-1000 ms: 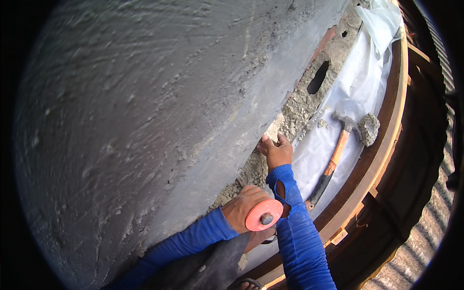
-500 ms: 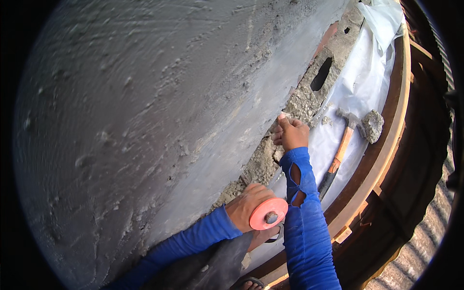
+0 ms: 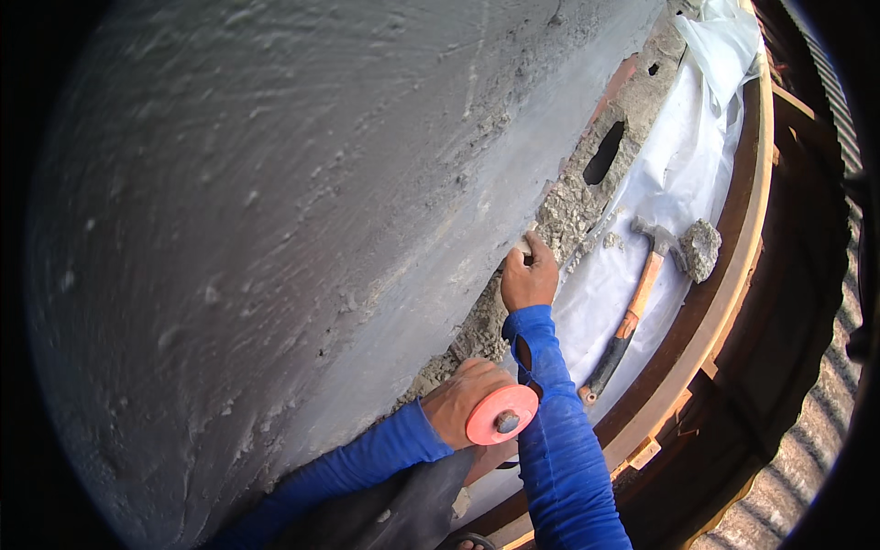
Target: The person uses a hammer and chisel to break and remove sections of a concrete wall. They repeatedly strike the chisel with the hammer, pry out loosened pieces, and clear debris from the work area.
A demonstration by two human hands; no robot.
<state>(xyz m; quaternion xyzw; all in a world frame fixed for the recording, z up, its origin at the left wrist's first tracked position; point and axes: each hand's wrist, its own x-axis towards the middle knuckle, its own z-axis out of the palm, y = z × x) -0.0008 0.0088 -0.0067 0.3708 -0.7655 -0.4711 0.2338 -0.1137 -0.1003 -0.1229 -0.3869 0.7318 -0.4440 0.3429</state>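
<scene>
My left hand (image 3: 463, 403) is closed round a chisel with a round pink-orange hand guard (image 3: 486, 423); its blunt metal head sticks up through the guard, and its lower end is hidden. Further up, my right hand (image 3: 530, 277) reaches to the broken edge of a grey plastered wall (image 3: 367, 257), fingers curled against the rough mortar strip (image 3: 564, 220). Whatever those fingers pinch is too small or hidden to name. To the right of that hand, a claw hammer (image 3: 643, 291) with a wood and black handle lies on white plastic sheeting (image 3: 667, 165).
A lump of broken concrete (image 3: 700, 250) sits beside the hammer's head. Dark holes (image 3: 603, 154) open in the mortar strip. A curved wooden board (image 3: 764, 147) bounds the sheeting on the right, with corrugated roofing (image 3: 779, 486) beyond it.
My right hand has moved slightly down and left, and its fingers have curled in more at the wall's edge. The chisel stays in my left hand, and the view has shifted a little.
</scene>
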